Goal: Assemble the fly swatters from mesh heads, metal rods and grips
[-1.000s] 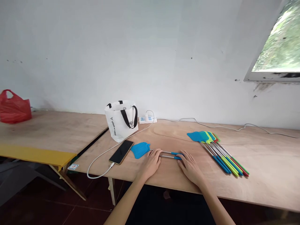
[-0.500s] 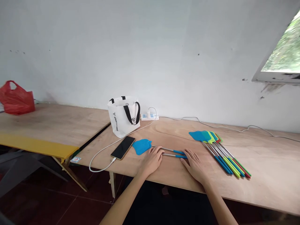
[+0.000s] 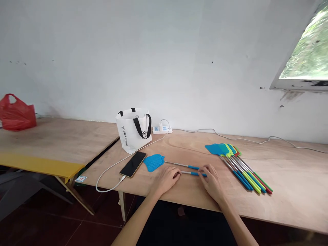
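Two blue fly swatters with metal shafts lie nearly side by side in front of me. The farther fly swatter (image 3: 176, 164) rests on the table, its blue head to the left. My left hand (image 3: 166, 179) has its fingers curled round the shaft of the nearer fly swatter (image 3: 194, 173). My right hand (image 3: 211, 179) closes on that swatter's blue handle end. The nearer swatter's head is hidden by my left hand or overlapped, I cannot tell which. To the right, a row of several fly swatters (image 3: 239, 167) in blue, yellow-green, red and green lies slanted, heads overlapping.
A phone (image 3: 133, 164) on a white charging cable (image 3: 104, 172) lies at left. Behind it stand a white tote bag (image 3: 133, 131) and a power strip (image 3: 162, 130) by the wall. A red plastic bag (image 3: 17, 114) sits on the neighbouring table (image 3: 64, 131).
My left fingers have curled in round the nearer shaft, and my right fingers have bent round its handle. The nearer swatter has shifted slightly toward me, away from the farther one.
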A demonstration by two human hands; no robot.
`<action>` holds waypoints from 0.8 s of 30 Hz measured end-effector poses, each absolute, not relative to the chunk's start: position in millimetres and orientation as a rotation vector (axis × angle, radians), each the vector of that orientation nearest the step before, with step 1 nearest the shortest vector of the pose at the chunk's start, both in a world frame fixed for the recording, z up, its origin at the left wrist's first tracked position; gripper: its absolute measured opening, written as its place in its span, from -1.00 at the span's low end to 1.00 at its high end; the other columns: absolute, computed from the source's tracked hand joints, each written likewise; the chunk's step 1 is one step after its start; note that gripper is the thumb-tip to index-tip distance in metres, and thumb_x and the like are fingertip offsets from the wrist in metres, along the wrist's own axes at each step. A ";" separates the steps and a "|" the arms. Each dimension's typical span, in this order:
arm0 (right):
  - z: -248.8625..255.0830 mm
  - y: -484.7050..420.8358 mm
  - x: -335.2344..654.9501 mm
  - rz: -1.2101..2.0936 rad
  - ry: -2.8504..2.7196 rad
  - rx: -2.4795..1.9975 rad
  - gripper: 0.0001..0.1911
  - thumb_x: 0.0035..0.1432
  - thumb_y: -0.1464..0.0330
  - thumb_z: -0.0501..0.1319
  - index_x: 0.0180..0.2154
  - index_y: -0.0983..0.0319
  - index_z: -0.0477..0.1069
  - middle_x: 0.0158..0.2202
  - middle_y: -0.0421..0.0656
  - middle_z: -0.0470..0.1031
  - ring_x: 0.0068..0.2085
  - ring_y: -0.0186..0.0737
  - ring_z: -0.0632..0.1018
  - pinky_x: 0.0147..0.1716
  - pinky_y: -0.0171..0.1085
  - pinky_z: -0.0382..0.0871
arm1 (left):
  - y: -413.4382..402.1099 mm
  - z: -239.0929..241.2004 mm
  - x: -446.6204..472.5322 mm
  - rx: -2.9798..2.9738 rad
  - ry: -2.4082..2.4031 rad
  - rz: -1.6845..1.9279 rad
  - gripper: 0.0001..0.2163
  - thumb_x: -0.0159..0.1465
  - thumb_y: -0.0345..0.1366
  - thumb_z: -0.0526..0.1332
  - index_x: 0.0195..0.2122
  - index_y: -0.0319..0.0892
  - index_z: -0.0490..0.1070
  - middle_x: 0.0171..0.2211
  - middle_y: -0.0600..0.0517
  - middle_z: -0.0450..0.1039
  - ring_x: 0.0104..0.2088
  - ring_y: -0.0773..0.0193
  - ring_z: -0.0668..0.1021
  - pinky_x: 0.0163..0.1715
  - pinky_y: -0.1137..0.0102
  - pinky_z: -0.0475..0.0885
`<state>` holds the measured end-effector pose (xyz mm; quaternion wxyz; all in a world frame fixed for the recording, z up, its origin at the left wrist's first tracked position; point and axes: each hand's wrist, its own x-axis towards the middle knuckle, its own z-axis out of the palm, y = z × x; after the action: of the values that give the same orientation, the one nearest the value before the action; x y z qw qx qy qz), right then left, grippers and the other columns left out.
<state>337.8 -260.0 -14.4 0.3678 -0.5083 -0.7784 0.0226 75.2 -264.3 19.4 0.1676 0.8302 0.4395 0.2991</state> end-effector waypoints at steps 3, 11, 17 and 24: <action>-5.0 -268.7 330.0 0.174 -2.103 -1.354 -0.70 0.42 0.17 -0.04 -0.19 0.08 0.42 -0.30 -0.17 0.55 -0.28 -0.14 0.59 -0.28 -0.22 0.43 | -263.6 18.9 75.3 2.363 1.259 0.852 -0.85 0.37 -0.40 0.13 -0.23 -0.08 0.49 -0.22 0.05 0.56 -0.14 0.18 0.58 -0.13 0.35 0.42; 4.5 -274.1 322.3 0.143 -2.206 -1.410 -0.68 0.43 0.19 -0.03 -0.20 0.10 0.45 -0.35 -0.21 0.55 -0.36 -0.17 0.57 -0.39 -0.27 0.33 | -256.0 18.4 70.8 2.378 1.275 0.942 -0.78 0.44 -0.36 0.06 -0.08 -0.04 0.50 -0.12 0.05 0.56 -0.08 0.18 0.57 -0.01 0.33 0.42; 1.6 -269.7 322.3 -0.050 -2.121 -1.287 -0.74 0.41 0.25 0.02 -0.17 0.11 0.48 -0.22 -0.13 0.49 -0.16 -0.14 0.54 -0.18 -0.22 0.41 | -242.7 22.3 29.0 2.426 1.926 0.934 -0.67 0.40 -0.36 0.09 0.17 -0.15 0.37 0.14 -0.18 0.38 0.15 -0.09 0.42 0.11 0.07 0.33; -3.5 -266.6 323.8 -0.128 -2.161 -1.277 -0.78 0.39 0.27 0.09 -0.17 0.12 0.50 -0.18 -0.10 0.47 -0.15 -0.10 0.51 -0.11 -0.12 0.41 | -235.9 9.9 5.2 2.331 1.912 0.717 -0.70 0.38 -0.19 0.18 0.08 -0.13 0.47 0.25 -0.18 0.29 0.21 -0.14 0.38 0.17 0.06 0.29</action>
<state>323.8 -266.6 -3.5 0.3090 -0.4832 -0.8177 -0.0483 5.2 -235.9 9.9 0.0215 0.7521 0.6168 0.2312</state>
